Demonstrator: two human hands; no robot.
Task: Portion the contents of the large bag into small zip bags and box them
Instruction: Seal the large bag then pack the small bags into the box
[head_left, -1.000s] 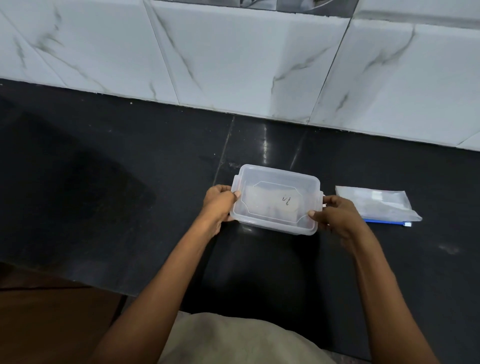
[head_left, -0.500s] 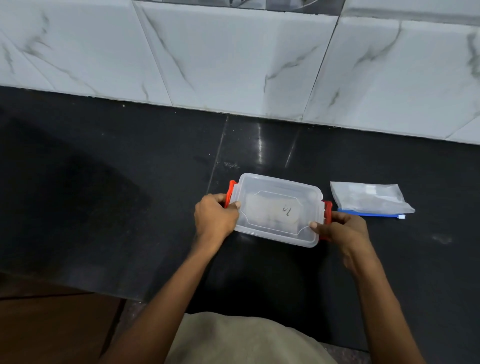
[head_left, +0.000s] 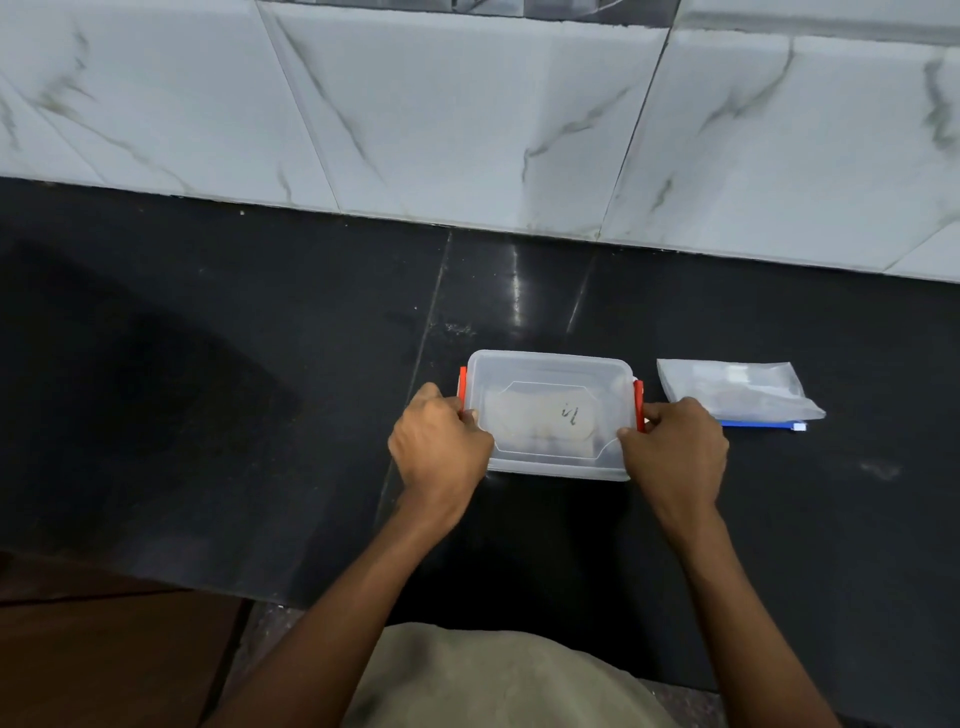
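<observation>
Both red latches now down; left hand (head_left: 440, 451), right hand (head_left: 675, 451) grip box (head_left: 550, 410) ends between them.

We have one view only, from a wide-angle camera worn on the head. It looks forward and steeply down over our own forearms onto the black worktop (head_left: 260, 364), close enough that both hands fill the middle. The tiled wall (head_left: 467, 114) runs across the top, tilting down to the right. Our lap shows at the bottom edge, and straight tile lines bend toward the corners. No second view shares the scene.
</observation>
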